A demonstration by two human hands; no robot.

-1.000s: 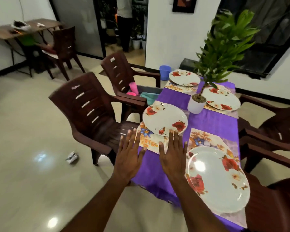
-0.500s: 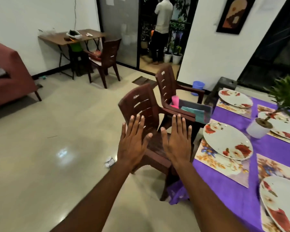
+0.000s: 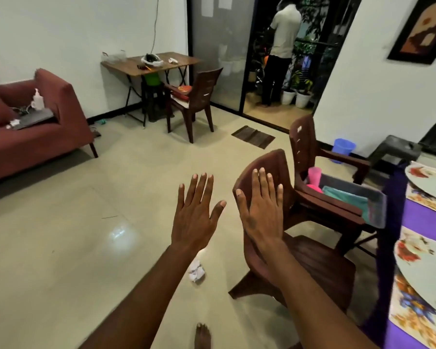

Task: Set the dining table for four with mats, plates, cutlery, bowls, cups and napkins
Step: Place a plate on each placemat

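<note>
Plates with red flowers sit at the right edge of the view on the bench, which wears a purple cloth (image 3: 423,217): the near plate (image 3: 423,270) lies on a floral mat (image 3: 410,311), and the far plate (image 3: 428,181) lies on a second mat (image 3: 423,201) beyond it. Both are cut off by the frame. Beside the bench stand two brown plastic chairs. On the seat of the far chair (image 3: 310,147) rests a grey tub (image 3: 373,205) that holds a pink cup (image 3: 314,175) and some teal cloth (image 3: 342,196). The near chair (image 3: 305,260) has its back toward the camera.

The left hand (image 3: 195,214) is held out flat over the floor, fingers straight and spread, holding nothing. The right hand (image 3: 262,210) is likewise flat with straight fingers, seen in front of the near chair's backrest; whether it touches the backrest cannot be told. A crumpled white paper (image 3: 196,270) lies on the floor below the left forearm. A bare foot (image 3: 202,336) shows at the bottom edge.
</note>
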